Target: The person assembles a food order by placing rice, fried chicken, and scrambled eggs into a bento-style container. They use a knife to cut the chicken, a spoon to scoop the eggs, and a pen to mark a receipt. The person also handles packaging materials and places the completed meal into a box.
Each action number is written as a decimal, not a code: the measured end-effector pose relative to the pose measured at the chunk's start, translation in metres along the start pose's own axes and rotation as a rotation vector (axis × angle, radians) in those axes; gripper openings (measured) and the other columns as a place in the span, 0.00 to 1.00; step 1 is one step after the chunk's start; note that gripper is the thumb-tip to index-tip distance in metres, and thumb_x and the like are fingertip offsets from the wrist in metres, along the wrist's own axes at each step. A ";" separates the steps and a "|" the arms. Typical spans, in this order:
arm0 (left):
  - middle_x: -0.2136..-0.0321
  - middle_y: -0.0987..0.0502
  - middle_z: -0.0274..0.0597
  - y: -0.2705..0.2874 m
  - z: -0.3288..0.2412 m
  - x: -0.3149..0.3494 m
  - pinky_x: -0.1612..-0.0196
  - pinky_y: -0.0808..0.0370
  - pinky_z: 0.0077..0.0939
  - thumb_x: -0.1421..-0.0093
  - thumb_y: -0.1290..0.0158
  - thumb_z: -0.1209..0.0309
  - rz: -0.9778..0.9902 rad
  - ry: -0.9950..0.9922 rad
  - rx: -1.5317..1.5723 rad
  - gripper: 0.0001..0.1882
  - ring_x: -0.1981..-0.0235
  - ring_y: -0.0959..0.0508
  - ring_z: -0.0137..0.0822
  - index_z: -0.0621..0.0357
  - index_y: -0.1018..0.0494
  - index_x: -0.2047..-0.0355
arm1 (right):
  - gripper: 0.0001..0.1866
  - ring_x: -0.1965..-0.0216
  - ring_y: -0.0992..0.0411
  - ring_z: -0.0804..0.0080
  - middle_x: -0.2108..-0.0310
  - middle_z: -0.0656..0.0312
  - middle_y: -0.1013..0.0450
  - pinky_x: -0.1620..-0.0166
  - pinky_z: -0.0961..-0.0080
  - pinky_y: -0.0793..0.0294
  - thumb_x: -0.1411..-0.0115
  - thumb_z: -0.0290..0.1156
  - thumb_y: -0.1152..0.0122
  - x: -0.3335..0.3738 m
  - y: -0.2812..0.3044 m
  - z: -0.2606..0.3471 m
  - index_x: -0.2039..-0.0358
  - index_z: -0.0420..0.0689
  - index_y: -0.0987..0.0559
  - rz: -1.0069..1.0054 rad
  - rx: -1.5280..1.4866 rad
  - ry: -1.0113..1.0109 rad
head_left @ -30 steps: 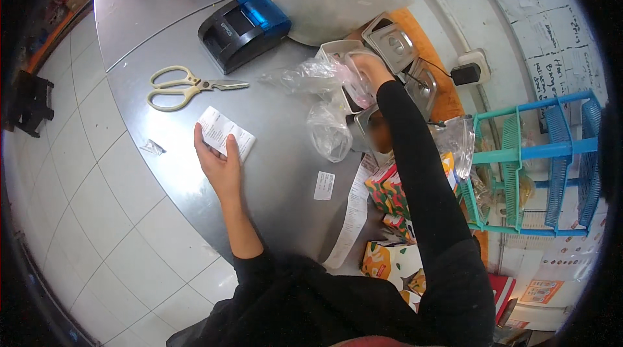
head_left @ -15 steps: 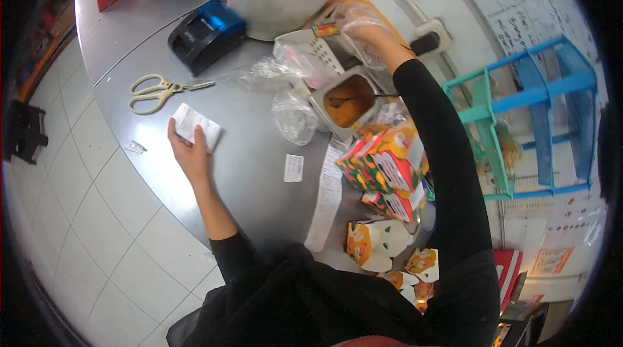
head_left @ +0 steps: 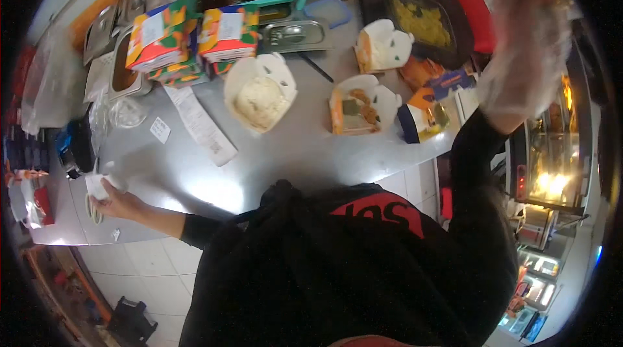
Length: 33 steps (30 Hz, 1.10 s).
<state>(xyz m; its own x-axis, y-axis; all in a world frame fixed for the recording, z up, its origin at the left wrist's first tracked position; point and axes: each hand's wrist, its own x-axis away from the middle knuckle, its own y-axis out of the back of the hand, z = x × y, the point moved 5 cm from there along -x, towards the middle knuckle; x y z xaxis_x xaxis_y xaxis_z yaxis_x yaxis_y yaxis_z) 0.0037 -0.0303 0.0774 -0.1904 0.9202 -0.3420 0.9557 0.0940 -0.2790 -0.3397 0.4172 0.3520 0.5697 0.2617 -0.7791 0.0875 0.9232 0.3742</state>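
My left hand (head_left: 123, 205), bare, pinches a small folded white paper (head_left: 98, 185) at the counter's left end. Beside it lies a pair of scissors (head_left: 96, 211) with pale handles, partly hidden. On the far right my right hand (head_left: 524, 61) is raised in a clear plastic glove; blur smears its fingers, so I cannot see whether it holds anything. Nearest that hand stand open cartons: a dark blue and yellow carton (head_left: 409, 125), an orange-and-white carton (head_left: 344, 120) with brown pieces, and another carton (head_left: 383, 48) behind. A larger carton (head_left: 279, 68) holds white food.
Closed colourful boxes (head_left: 156, 39) are stacked at the back left, beside a metal sauce container (head_left: 121, 71). A long receipt (head_left: 198, 125) and a small label (head_left: 160, 130) lie on the counter. Back right is a dark tray (head_left: 376, 6) of yellow food; a lit glass cabinet (head_left: 555, 159) stands right.
The view has swung to the right. My gloved right hand has left the container area at the back and is now over on the far right. My left hand still holds the folded paper.
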 end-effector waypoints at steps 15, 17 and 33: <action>0.45 0.53 0.45 -0.221 -0.189 0.334 0.50 0.35 0.32 0.60 0.42 0.80 1.229 0.264 0.356 0.47 0.46 0.43 0.39 0.59 0.57 0.43 | 0.11 0.64 0.29 0.63 0.66 0.58 0.27 0.60 0.71 0.30 0.51 0.30 0.44 0.156 0.031 -0.113 0.66 0.44 0.24 0.624 -0.272 -0.213; 0.45 0.53 0.46 -0.222 -0.194 0.349 0.50 0.35 0.32 0.61 0.41 0.79 1.226 0.263 0.290 0.48 0.45 0.44 0.39 0.58 0.57 0.42 | 0.11 0.64 0.28 0.63 0.66 0.58 0.27 0.61 0.71 0.30 0.52 0.30 0.42 0.150 0.034 -0.105 0.67 0.44 0.24 0.676 -0.289 -0.158; 0.47 0.48 0.50 -0.215 -0.213 0.389 0.56 0.29 0.35 0.61 0.43 0.84 1.205 0.013 -0.060 0.51 0.52 0.33 0.42 0.56 0.63 0.42 | 0.07 0.67 0.30 0.59 0.69 0.56 0.29 0.64 0.70 0.31 0.56 0.26 0.40 0.165 0.041 -0.086 0.76 0.42 0.27 0.759 -0.482 0.033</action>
<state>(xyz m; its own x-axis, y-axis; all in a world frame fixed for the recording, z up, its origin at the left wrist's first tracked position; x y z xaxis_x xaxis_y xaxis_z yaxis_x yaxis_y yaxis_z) -0.2285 0.3884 0.1950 0.8327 0.4328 -0.3454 0.5271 -0.8106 0.2552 -0.3130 0.5222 0.1955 0.3104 0.8505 -0.4246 -0.6592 0.5144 0.5485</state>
